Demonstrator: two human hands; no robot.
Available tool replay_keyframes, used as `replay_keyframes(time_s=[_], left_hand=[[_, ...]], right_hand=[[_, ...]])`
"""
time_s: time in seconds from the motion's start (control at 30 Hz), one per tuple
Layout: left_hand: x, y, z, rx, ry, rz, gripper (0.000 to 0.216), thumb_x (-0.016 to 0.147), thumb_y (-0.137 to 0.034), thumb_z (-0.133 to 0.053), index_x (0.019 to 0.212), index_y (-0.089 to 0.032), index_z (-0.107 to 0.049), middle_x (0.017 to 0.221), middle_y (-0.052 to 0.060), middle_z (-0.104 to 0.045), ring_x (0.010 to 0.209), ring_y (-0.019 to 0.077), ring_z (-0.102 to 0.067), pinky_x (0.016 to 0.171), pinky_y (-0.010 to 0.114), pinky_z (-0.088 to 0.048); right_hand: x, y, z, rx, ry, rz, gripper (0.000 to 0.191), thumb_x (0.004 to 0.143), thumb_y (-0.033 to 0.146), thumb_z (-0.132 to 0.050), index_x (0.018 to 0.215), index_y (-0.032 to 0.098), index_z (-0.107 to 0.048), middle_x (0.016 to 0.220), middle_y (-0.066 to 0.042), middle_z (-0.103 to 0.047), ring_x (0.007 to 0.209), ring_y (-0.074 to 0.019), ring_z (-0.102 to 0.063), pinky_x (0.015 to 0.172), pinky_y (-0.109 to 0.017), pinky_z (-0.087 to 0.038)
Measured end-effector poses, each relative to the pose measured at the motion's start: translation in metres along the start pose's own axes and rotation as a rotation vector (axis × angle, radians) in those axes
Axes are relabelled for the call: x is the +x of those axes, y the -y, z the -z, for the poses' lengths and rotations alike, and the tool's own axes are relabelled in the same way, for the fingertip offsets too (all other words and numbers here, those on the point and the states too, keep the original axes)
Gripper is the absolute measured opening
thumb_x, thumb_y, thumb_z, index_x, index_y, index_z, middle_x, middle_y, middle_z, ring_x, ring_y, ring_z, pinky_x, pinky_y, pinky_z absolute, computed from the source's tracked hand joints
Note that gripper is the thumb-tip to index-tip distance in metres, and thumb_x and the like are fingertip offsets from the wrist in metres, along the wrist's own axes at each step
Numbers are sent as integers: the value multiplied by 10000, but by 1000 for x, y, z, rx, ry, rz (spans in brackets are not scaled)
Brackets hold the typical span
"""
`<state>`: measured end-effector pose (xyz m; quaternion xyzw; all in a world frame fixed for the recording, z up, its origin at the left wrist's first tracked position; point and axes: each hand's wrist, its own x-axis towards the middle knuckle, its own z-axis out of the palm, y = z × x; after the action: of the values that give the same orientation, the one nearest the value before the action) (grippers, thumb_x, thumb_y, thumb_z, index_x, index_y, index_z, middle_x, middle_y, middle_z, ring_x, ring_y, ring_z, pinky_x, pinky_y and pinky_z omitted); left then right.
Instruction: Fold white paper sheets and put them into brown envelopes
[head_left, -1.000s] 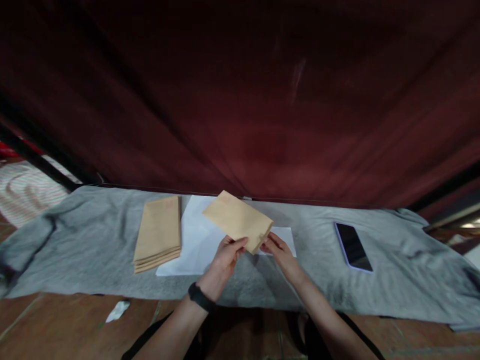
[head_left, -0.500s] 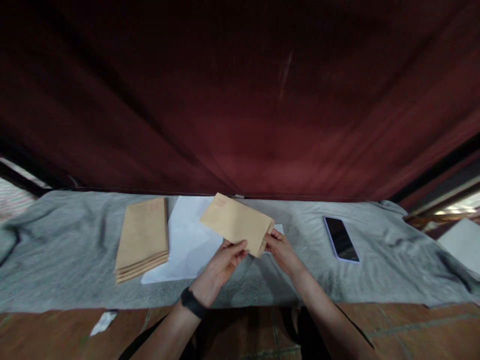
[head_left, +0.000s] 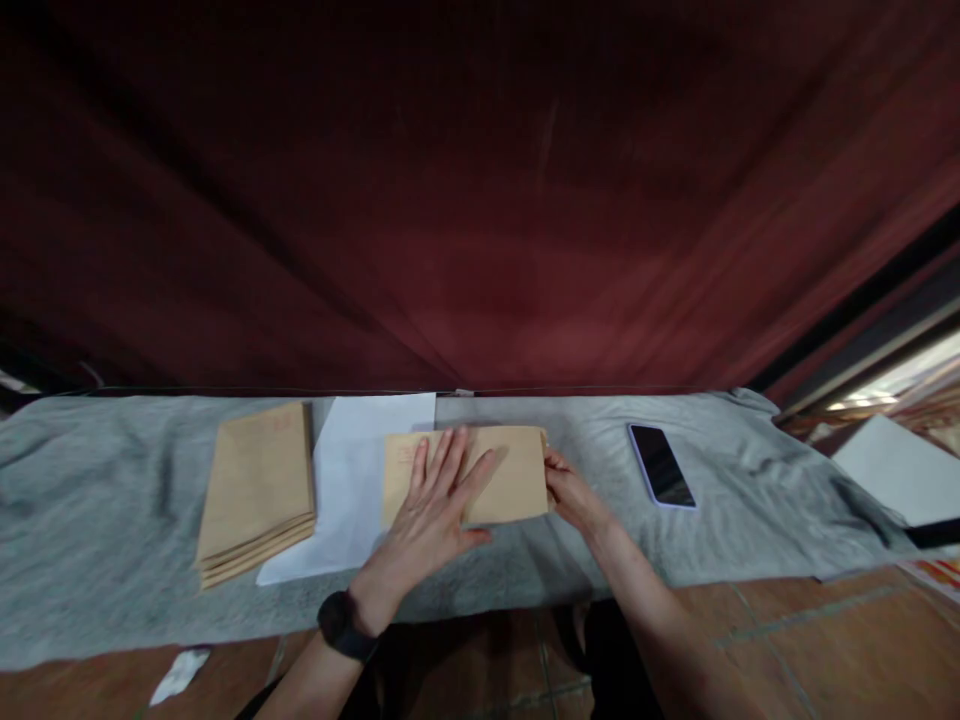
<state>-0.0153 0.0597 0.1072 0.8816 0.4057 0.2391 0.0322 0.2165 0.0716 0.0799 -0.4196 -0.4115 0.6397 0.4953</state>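
Observation:
A brown paper envelope (head_left: pixel 517 480) with faint red print at its left end lies across the middle of the grey cloth, partly over a white paper sheet (head_left: pixel 349 480). My left hand (head_left: pixel 435 510) rests flat on top of it, fingers spread. At the envelope's right end, my right hand (head_left: pixel 566 487) grips the edge; its fingertips are partly hidden behind the paper. To the left sits a stack of similar brown envelopes (head_left: pixel 259 480), with several layered edges showing at the near side.
A phone in a lilac case (head_left: pixel 661 466) lies on the grey cloth (head_left: pixel 757 480) to the right. Behind hangs a dark red curtain (head_left: pixel 480 240). A white flat object (head_left: pixel 900 470) stands at the far right. A crumpled white scrap (head_left: pixel 180 675) lies on the tiled floor.
The envelope has come down from a tilted, raised position to lie level on the cloth. My left hand has gone from pinching its near edge to lying flat on it.

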Motion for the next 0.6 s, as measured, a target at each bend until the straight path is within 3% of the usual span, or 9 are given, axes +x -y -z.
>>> replay_keyframes(time_s=[0.1,0.27,0.6], left_hand=[[-1,5,-1,88,84,-32,1155,690,-585,-799,1598,-289,-149,1681,148,-29,1529,403,-92,1207,645,-78],[-4,7,-5,24,202,20,1197,678,-591,-787,1604,-293,-89,1649,149,-184,1505,383,-209,1206,626,-120],[-3,6,-11,70,159,23,1100,722,-509,-760,1596,-283,-131,1531,142,-369,1414,353,-349,1206,599,-130]], right_hand=[[-4,2,1,-4,78,-64,333,701,449,-782,921,205,-735,793,-15,-756,770,-213,-709,651,-286,-519],[-1,-3,6,-55,131,-71,377,716,498,-795,944,204,-727,808,0,-752,742,-177,-684,644,-259,-499],[6,-5,17,-270,94,20,294,762,474,-721,966,263,-715,795,25,-729,765,-201,-666,676,-300,-492]])
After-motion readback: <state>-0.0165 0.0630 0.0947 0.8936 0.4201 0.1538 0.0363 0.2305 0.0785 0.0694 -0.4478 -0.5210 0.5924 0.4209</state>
